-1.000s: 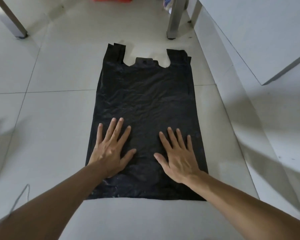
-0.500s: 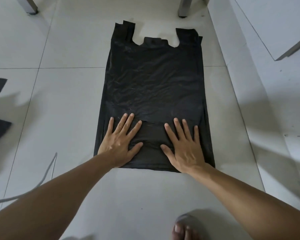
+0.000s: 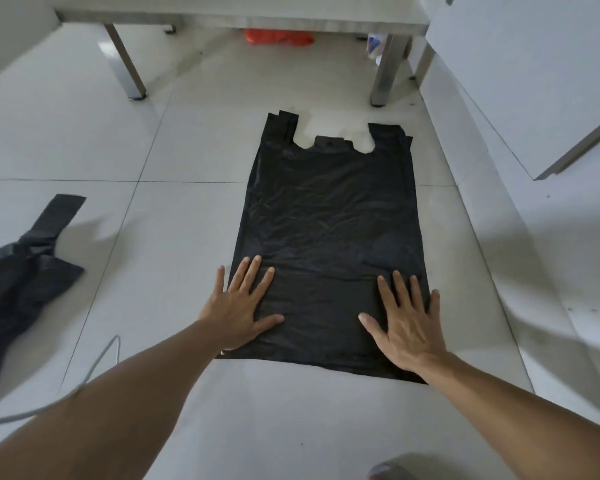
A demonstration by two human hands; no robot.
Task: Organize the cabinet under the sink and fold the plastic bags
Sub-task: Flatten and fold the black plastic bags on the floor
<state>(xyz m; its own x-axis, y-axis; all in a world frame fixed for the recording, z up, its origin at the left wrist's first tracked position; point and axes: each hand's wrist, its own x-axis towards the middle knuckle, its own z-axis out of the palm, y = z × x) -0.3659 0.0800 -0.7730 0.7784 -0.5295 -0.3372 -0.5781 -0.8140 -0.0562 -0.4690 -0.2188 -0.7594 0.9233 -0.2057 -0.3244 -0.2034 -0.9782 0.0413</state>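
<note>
Smooth white floor tiles (image 3: 174, 140) give the flat black plastic bag (image 3: 329, 216) little grip, so my left hand (image 3: 238, 308) and right hand (image 3: 407, 329), splayed flat at its near corners, could skid it and spring the bottom fold.

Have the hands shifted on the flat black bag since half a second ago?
Yes. Judged against the bag's side edges, the left hand and right hand have slid apart: they lay close together near the bag's middle, and now each sits at its own side edge.

Left hand (image 3: 240, 308) and right hand (image 3: 406, 323) lie palm-down, fingers (image 3: 253, 271) spread.
</note>
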